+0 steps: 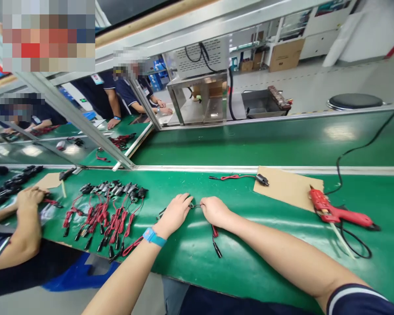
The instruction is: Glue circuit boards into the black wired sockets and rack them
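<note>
My left hand (175, 214), with a blue wristband (154, 237), lies over the green bench with its fingers bent and close together. A dark piece shows at its left edge; what is under the palm is hidden. Just right of it, my right hand (216, 211) is closed in a pinch on a red-and-black cable. A short dark stretch of wire (198, 205) spans the gap between both hands. Below my right hand hang the cable's red loops (215, 232) and a black plug (217, 250). Left of my hands lie several black sockets (118, 189) with bundled red leads (98, 216).
A red glue gun (338, 211) rests partly on a cardboard sheet (289, 188), its black cord (357, 148) running upward. One black socket (262, 179) with its cable lies at the sheet's left edge. A co-worker's hands (29, 199) are at left. A metal post (85, 118) rises behind.
</note>
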The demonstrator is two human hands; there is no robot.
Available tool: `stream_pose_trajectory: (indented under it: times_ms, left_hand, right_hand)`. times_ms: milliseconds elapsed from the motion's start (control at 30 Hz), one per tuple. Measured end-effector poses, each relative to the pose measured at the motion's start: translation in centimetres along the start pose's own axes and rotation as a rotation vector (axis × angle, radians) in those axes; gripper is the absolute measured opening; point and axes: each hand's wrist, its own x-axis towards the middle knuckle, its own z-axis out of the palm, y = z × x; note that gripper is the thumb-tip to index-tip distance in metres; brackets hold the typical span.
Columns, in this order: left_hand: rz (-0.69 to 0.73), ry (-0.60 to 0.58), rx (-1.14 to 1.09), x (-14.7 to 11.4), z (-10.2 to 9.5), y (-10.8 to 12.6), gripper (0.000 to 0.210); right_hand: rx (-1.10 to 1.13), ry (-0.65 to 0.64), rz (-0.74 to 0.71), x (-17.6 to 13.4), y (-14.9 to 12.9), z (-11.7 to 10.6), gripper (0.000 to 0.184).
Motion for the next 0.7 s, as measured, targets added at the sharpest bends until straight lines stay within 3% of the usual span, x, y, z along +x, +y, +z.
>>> stream_pose_trajectory:
  times_ms: [133,233,300,433,533,700]
  left_hand:
    - [0.025,-0.022,-0.171,-1.4,0.2,3.2,0.031]
    - [-0.061,-0.079,-0.528,-3.0,0.5,6.8,0.026]
    - [-0.104,-0.143,-0.741,-3.9,0.9,8.9,0.022]
    - [-0.154,-0.232,-1.049,-5.0,1.7,11.6,0.023]
    - [-0.192,-0.296,-1.177,-5.6,2.0,12.6,0.026]
    - [-0.232,-0.323,-1.211,-6.4,2.1,13.7,0.030]
  right_hand:
    - [0.123,0.001,-0.103,-4.0,1.8,-2.2,0.014]
    - [0.209,-0.023,-0.199,-8.4,2.7,-3.2,0.029]
    - [0.262,-0.015,-0.282,-11.0,3.0,-3.2,0.038]
    - [0.423,0.051,-0.419,-14.2,3.7,-2.6,0.023]
    - [0.528,0.050,-0.371,-15.0,4.2,-2.5,0.017]
    - [0.710,-0.005,-0.186,-15.0,4.3,-3.4,0.028]
